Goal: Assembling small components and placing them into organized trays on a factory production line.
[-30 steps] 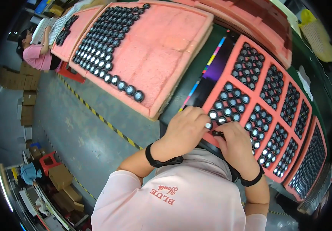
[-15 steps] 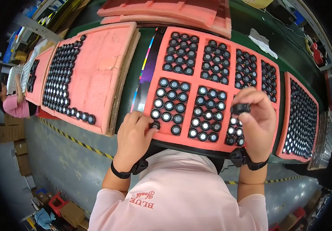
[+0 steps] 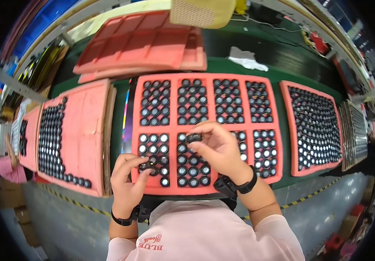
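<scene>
My left hand [image 3: 126, 176] pinches a small black round part [image 3: 146, 165] between thumb and fingers, over the near left compartment of a pink foam tray [image 3: 174, 100]. Between the thumb and fingertips of my right hand [image 3: 218, 145] is another black round part [image 3: 194, 138], held above the neighbouring near compartment. The tray is split into several compartments, each filled with rows of similar black round parts, many with pale discs on top. A gap shows in the near left compartment's front row. My right hand hides some of the parts below it.
To the left lies a partly filled pink foam sheet [image 3: 83, 135]; to the right, a densely filled pink tray [image 3: 288, 130]. Stacked pink trays [image 3: 139, 41] and a white cloth [image 3: 247, 59] lie behind. A co-worker [image 3: 11, 167] is at the far left.
My right hand has moved left with its black round part. My left hand has lifted a black round part from the tray's near left corner. The whole view has shifted.
</scene>
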The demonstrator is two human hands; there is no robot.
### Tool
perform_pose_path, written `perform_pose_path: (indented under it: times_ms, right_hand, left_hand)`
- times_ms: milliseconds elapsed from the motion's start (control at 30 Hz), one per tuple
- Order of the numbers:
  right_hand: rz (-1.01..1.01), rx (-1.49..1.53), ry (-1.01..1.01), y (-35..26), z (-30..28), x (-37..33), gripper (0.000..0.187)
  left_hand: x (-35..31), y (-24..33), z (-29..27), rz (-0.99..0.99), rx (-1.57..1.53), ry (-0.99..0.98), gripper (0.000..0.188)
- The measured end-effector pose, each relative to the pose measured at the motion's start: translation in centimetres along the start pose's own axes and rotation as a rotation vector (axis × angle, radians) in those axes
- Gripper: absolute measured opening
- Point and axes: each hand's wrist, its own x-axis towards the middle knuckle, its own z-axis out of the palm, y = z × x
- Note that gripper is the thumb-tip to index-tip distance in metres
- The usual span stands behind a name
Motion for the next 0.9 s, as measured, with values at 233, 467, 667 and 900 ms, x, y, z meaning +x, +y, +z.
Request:
perform_pose_path:
  times_ms: [233, 467, 667, 900]
  right_hand:
    - [-0.102, -0.001, 0.006, -0.1, -0.5, 0.2, 0.027]
    - [-0.131, -0.165, 0.015, 0.3, -0.7, 0.3, 0.029]
    - [-0.159, -0.341, -0.012, 0.4, -0.4, 0.6, 0.029]
    - [-0.159, -0.359, 0.014, 0.6, 0.1, 0.6, 0.029]
  left_hand:
    - [5.0, 3.3, 3.8, 0.106, -0.736, 0.066, 0.022]
    - [6.2, -0.1, 6.0, 0.128, -0.696, -0.051, 0.024]
    - [6.7, -1.4, 5.6, 0.171, -0.561, -0.138, 0.026]
    - [6.6, -2.0, 5.3, 0.243, -0.563, -0.135, 0.026]
